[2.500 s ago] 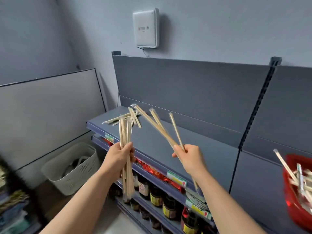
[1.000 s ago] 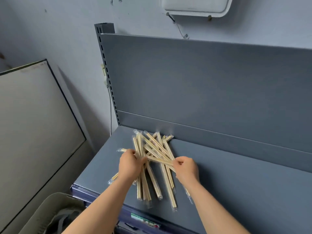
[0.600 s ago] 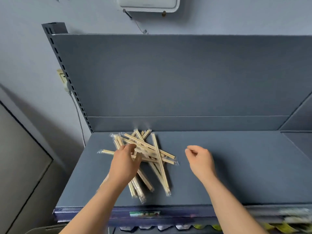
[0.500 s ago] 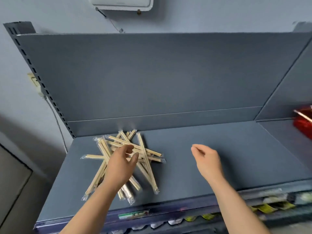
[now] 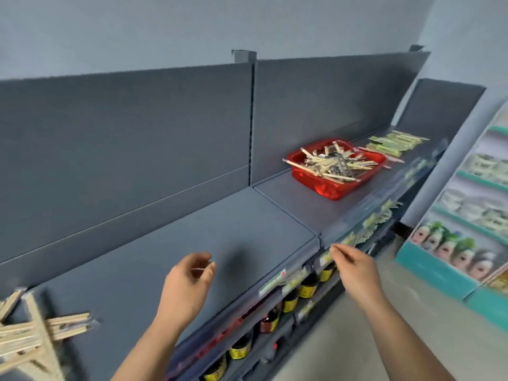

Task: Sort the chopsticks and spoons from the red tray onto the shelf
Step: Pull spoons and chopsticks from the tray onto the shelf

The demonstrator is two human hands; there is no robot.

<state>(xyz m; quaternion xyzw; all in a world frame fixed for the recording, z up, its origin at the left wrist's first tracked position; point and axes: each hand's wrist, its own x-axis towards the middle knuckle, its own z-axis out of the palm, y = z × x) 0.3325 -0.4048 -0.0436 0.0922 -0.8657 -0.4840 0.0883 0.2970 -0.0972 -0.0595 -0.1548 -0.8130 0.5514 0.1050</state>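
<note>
Fingers (image 5: 208, 269) loose, empty on left hand (image 5: 187, 287) and right hand (image 5: 357, 273); one red tray (image 5: 327, 189), one chopstick pile (image 5: 30, 334), one green-wrapped pile (image 5: 393, 143).

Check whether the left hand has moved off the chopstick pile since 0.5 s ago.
Yes. The left hand has left the chopstick pile and moved right along the shelf, toward the red tray.

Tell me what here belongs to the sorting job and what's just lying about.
Job: red tray, mixed utensils in it, chopstick pile at left, shelf.
Lying about: bottles underneath, picture panel at right.
</note>
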